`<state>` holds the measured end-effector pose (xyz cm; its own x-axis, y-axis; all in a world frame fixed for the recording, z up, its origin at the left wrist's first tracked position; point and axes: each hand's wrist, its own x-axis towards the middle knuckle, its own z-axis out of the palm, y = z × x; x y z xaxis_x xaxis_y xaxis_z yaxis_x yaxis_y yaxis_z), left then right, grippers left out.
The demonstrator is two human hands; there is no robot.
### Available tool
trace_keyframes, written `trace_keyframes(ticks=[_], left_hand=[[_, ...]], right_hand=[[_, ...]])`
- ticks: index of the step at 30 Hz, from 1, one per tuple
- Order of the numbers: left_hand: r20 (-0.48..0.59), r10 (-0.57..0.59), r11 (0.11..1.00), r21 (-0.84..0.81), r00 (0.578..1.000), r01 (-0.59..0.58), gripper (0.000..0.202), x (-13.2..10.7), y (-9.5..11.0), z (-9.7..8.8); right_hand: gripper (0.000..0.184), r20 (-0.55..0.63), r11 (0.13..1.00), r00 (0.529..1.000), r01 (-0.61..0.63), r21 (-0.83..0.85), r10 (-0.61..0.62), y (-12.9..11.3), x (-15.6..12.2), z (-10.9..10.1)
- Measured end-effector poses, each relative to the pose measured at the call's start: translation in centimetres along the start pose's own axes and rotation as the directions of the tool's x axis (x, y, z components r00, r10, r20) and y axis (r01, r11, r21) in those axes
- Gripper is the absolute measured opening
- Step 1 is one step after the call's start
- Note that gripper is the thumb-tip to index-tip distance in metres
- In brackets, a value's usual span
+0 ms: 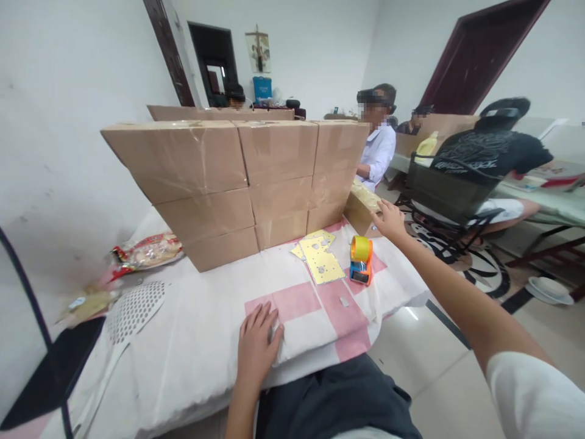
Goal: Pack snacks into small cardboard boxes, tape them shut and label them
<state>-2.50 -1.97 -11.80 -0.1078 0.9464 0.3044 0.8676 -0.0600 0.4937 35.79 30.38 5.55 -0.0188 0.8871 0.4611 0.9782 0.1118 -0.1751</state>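
My left hand (259,335) lies flat on the white and pink tablecloth (292,305), fingers stretched out and nothing in it. Out to the right, my right hand (390,221) touches the near end of a cardboard box (359,207) with its fingers extended. That box lies beside the right end of a wall of stacked cardboard boxes (242,189), several of them taped. Between my hands are an orange and blue tape dispenser (361,261) with a yellow roll and two yellow patterned cards (322,259), one overlapping the other.
At the left lie a white perforated skimmer (137,311), a red food packet (148,251) and a black flat object (55,372). A person in a light shirt (380,149) is behind the boxes. Another sits on a chair (448,195) at the right.
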Motion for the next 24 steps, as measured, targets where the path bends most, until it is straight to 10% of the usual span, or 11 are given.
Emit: trace_keyframes(ticks=[7,11,15,18,24], left_hand=[[0.062,-0.110,0.897,-0.424,0.992,0.126,0.028,0.1,0.3,-2.4],[-0.106,-0.361,0.698,-0.690,0.927,0.193,0.029,2.5,-3.0,-7.8],[-0.393,-0.570,0.700,-0.693,0.721,0.176,0.024,7.4,-10.7,-13.7],[-0.373,-0.779,0.560,-0.777,0.504,0.289,0.047,10.9,-16.9,-16.2],[-0.412,-0.741,0.605,-0.752,0.530,0.261,0.078,18.0,-22.6,-17.8]], right_hand=[[0.051,0.066,0.887,0.897,0.419,0.193,-0.437,-8.6,-13.1,0.3],[0.056,0.250,0.544,0.484,0.733,0.408,-0.839,-12.1,-24.0,2.9],[0.065,0.268,0.569,0.503,0.743,0.352,-0.822,-12.6,-28.2,4.4],[0.067,0.258,0.575,0.514,0.736,0.356,-0.818,-12.3,-28.0,4.8],[0.071,0.259,0.563,0.501,0.750,0.347,-0.826,-12.1,-27.7,4.9]])
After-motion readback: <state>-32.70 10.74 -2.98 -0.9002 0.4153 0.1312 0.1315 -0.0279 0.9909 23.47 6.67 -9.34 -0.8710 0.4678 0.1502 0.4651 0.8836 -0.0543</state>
